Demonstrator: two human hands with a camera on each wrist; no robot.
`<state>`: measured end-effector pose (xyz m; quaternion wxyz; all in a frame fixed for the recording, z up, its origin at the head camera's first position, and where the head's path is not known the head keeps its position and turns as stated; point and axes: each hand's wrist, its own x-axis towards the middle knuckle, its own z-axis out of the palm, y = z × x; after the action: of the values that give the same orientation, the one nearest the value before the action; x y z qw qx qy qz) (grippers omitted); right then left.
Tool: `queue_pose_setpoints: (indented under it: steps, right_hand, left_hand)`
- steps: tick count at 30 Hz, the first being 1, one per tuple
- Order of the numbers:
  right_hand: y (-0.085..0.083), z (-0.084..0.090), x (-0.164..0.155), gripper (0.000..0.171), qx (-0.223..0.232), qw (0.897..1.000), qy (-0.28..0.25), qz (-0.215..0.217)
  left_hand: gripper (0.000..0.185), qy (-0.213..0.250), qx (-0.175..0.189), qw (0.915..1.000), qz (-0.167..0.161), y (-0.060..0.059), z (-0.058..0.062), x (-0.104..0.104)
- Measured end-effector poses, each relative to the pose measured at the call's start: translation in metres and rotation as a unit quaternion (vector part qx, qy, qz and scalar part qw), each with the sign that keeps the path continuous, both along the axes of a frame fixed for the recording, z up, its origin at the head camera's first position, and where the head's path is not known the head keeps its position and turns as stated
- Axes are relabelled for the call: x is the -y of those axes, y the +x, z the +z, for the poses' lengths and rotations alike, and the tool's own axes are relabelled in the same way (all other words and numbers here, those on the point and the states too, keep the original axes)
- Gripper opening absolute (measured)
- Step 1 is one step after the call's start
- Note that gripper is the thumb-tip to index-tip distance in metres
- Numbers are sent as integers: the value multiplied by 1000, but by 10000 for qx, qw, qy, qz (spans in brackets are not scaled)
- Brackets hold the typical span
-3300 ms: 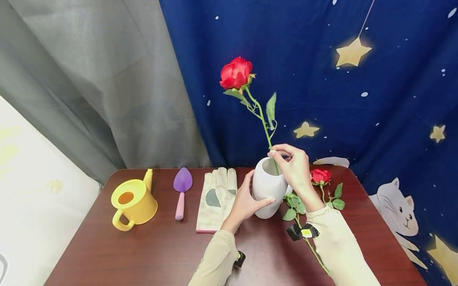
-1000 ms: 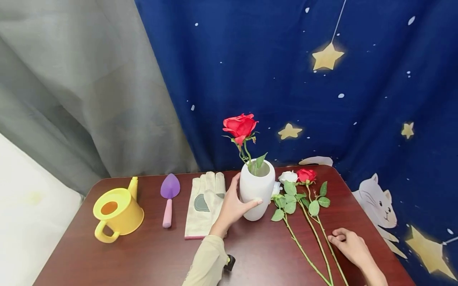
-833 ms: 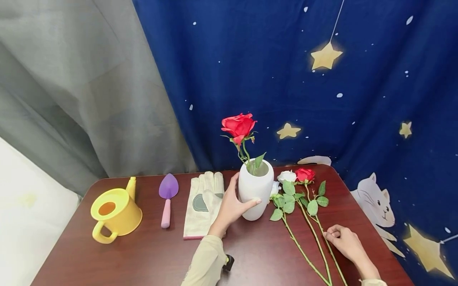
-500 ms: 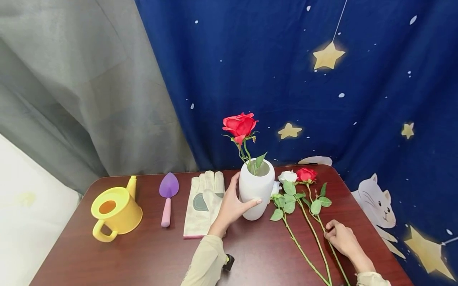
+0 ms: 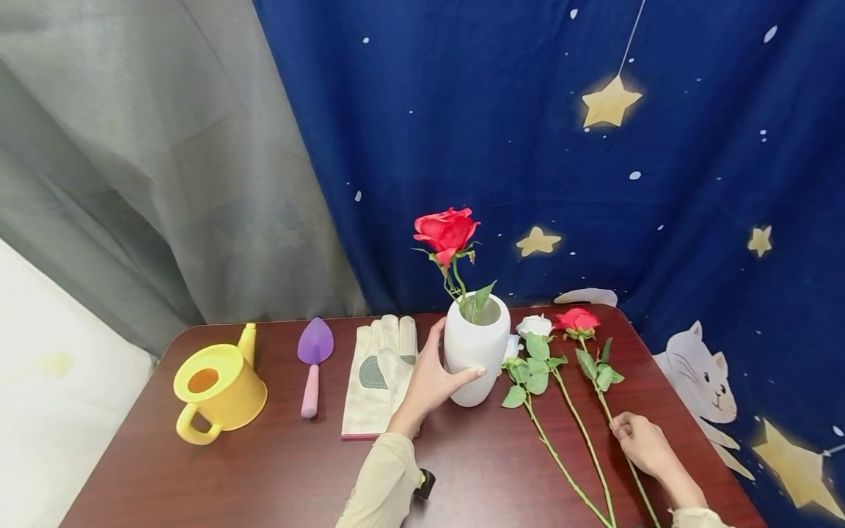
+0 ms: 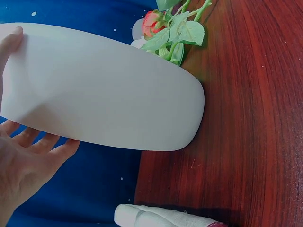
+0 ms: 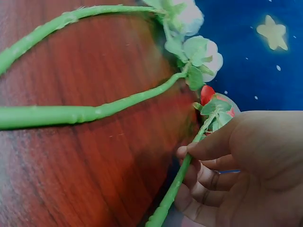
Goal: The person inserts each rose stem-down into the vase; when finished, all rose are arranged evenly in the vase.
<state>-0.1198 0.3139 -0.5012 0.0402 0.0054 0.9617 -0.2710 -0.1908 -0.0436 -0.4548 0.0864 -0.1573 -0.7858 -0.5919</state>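
A white vase (image 5: 474, 359) stands upright near the back of the table, one red rose (image 5: 447, 233) leaning out of its mouth. My left hand (image 5: 429, 385) grips the vase's left side, thumb across its front; the left wrist view shows the fingers (image 6: 64, 150) curved along the vase's smooth wall. At the right, my right hand (image 5: 643, 444) pinches the stem of another red rose (image 5: 577, 320) between thumb and fingertips, its bloom pointing to the back edge. Beside it lie two white roses, one bloom (image 5: 535, 326) plain to see, the other (image 5: 512, 347) partly behind the vase.
Left of the vase lies a pair of cream work gloves (image 5: 370, 396) with a grey patch. Farther left are a purple trowel (image 5: 315, 342) with a pink handle and a yellow watering can (image 5: 227, 396). Curtains (image 5: 409, 161) hang behind the table (image 5: 264, 477).
The first red rose has been lowered into the vase and let go. My right hand has moved right, taken the second red rose's stem and shifted it slightly away from the white ones.
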Motion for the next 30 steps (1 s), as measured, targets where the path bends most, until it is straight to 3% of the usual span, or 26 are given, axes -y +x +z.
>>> queue_pose_setpoints:
  steps: [3,6,11,13,15,20,22,24,30]
  right_hand:
    - [5,4,-5,15,54,9994,-288,-165]
    - [9,8,-8,20,326,9931,-1085,-291]
    - [11,15,-10,27,742,9546,-2836,-526]
    - [12,17,-10,23,734,9330,-3488,-484]
    - [14,17,-11,19,662,9046,-4207,-197]
    - [15,14,-10,32,606,7928,-6026,679]
    - [14,13,-7,34,608,7601,-6415,838]
    - [13,13,-4,33,607,7450,-6587,862]
    - [9,14,9,38,534,7165,-6884,995]
  left_hand:
    - [92,22,56,10000,-29,1,0,-1]
    - [92,6,102,9999,-1,1,-1,-1]
    - [93,-17,61,10000,31,1,-1,0]
    - [93,-57,23,10000,41,1,-1,1]
    - [92,-76,-12,10000,37,0,0,1]
    - [92,-95,-59,9999,38,0,0,2]
    - [92,-87,-54,9999,54,0,0,2]
    - [92,-76,-48,9999,66,0,0,2]
    - [92,-112,-3,9999,69,0,-1,1]
